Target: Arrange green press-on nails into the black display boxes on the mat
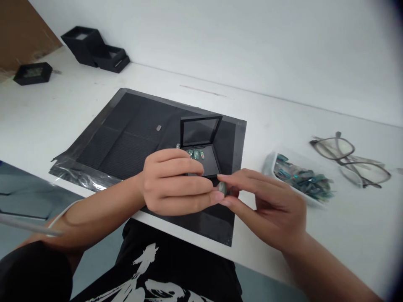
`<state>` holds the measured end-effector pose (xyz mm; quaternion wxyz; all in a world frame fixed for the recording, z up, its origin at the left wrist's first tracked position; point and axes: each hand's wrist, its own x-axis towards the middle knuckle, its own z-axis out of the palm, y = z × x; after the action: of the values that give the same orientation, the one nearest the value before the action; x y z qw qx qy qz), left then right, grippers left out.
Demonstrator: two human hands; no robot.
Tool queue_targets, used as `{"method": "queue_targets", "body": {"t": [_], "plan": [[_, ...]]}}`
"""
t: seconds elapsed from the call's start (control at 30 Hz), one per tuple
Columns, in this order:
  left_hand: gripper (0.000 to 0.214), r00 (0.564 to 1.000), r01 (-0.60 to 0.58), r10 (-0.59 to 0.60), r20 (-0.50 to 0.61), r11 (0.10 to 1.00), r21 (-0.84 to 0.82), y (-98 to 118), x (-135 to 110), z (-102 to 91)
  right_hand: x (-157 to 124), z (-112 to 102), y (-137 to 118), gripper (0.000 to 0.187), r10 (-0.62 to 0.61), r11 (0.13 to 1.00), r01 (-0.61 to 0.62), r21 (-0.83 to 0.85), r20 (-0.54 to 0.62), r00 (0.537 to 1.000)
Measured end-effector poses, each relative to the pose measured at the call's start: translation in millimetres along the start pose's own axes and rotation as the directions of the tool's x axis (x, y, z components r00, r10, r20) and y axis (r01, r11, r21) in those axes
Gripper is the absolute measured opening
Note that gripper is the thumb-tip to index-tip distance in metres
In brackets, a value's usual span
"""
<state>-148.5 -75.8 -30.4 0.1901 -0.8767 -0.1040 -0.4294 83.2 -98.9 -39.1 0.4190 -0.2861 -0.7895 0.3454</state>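
Observation:
A small black box (pixel 209 164) with its hinged lid (pixel 200 130) raised stands on a black mat (pixel 126 134). Several green pieces (pixel 196 154) lie inside it. My left hand (pixel 173 182) is curled in front of the box, fingers closed, its fingertips meeting my right hand. My right hand (pixel 267 205) pinches a small grey-green piece (pixel 222 188) between thumb and forefinger, right at the left fingertips. A tiny grey piece (pixel 159 127) lies loose on the mat behind the box.
A white tray (pixel 270 164) heaped with several green pieces sits right of the mat. Spectacles (pixel 352 158) lie beyond it. Black boxes (pixel 94 48) stand at the far left, another black box (pixel 33 73) near brown cardboard. The table's front edge runs under my wrists.

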Motion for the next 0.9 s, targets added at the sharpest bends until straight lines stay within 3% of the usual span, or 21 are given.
{"method": "queue_targets", "body": {"t": [0.07,0.2,0.4,0.53,0.6,0.77,0.9], "plan": [[0.003,0.999,0.034,-0.035,-0.032,0.999,-0.025,-2.1,-2.1,3.9,-1.6,0.8,1.5,0.042,0.012,0.999,-0.014,0.047,0.032,0.999],[0.016,0.991,0.086,-0.091,-0.101,0.995,-0.048,-5.7,-3.5,13.0,-3.9,0.0,5.9,0.037,0.035,0.975,-0.064,0.212,0.138,0.99],[0.012,0.992,0.086,-0.093,-0.085,0.993,-0.082,-3.1,-2.3,14.9,-9.5,-0.1,6.9,0.033,0.166,0.918,-0.228,0.326,0.209,0.964],[0.012,0.993,0.1,-0.104,-0.059,0.993,-0.069,-3.2,-2.4,13.0,-13.2,4.2,3.9,0.027,0.336,0.902,-0.341,0.264,0.066,0.94],[0.011,0.994,0.096,-0.099,-0.044,0.994,-0.059,-3.3,-3.1,12.9,-14.7,6.6,3.3,0.022,0.362,0.912,-0.353,0.209,-0.008,0.932],[0.012,0.987,0.144,-0.145,-0.065,0.989,-0.016,-1.7,-5.9,14.7,-16.9,12.9,1.8,0.022,0.304,0.952,-0.297,0.071,-0.141,0.942],[0.015,0.988,0.142,-0.142,-0.065,0.99,-0.002,0.7,-4.3,15.4,-15.8,16.7,-0.6,0.031,0.151,0.985,-0.165,-0.043,-0.232,0.961]]}}
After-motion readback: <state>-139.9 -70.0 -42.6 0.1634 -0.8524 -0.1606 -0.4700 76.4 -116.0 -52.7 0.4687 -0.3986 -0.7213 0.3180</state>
